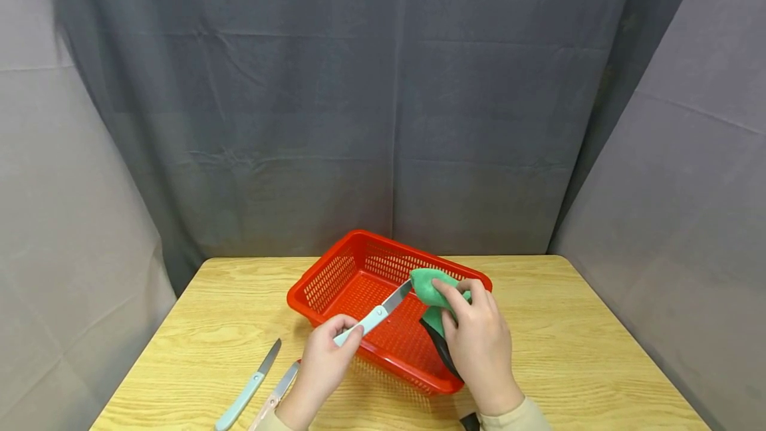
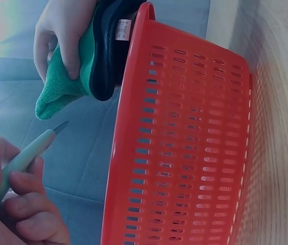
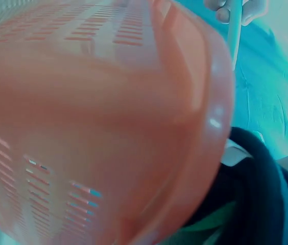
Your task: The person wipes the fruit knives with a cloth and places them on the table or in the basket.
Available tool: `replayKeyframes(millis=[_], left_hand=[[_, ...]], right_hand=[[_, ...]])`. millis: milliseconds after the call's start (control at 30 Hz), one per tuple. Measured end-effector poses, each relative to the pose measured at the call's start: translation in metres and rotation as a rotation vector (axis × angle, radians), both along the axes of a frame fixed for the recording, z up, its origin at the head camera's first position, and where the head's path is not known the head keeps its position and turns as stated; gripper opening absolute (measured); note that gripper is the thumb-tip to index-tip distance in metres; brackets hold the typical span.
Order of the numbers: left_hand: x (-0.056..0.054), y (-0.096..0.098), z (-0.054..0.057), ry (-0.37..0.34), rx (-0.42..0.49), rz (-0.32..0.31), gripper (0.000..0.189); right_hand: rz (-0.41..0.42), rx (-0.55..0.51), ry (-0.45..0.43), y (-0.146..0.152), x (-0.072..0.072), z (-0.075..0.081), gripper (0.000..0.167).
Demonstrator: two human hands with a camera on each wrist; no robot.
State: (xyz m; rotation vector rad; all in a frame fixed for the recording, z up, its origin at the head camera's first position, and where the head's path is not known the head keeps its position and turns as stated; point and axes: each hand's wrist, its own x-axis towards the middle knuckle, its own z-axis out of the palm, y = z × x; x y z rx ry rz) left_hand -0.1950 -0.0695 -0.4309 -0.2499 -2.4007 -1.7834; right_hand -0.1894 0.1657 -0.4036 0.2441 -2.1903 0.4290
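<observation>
My left hand (image 1: 326,358) grips a knife (image 1: 374,316) by its pale mint handle, blade pointing up and to the right over the basket. In my right hand (image 1: 481,338) is a green cloth (image 1: 426,287) with a black edge, pinched between thumb and fingers. The blade's tip meets the cloth's edge in the head view. In the left wrist view, the fluffy cloth (image 2: 57,89) hangs above the knife (image 2: 29,153), and a small white label shows on its black part. Beneath both hands stands the red plastic basket (image 1: 389,368).
On the table left of the basket lie a second mint-handled knife (image 1: 245,394) and a pink-handled knife (image 1: 276,392), partly hidden by the left arm. The wooden table (image 1: 574,351) ends at a grey curtain (image 1: 299,118), with pale cloth walls on both sides.
</observation>
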Motion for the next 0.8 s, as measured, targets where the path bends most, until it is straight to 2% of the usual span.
replayKeyframes(millis=[233, 800], left_hand=[[-0.0017, 0.0003, -0.0021, 0.021, 0.007, 0.002, 0.008], [-0.0025, 0.0042, -0.0006, -0.006, 0.012, -0.006, 0.01]], right_hand=[[0.004, 0.004, -0.002, -0.0021, 0.0015, 0.0014, 0.054], [0.015, 0.017, -0.01, -0.0059, 0.0008, -0.0005, 0.053]])
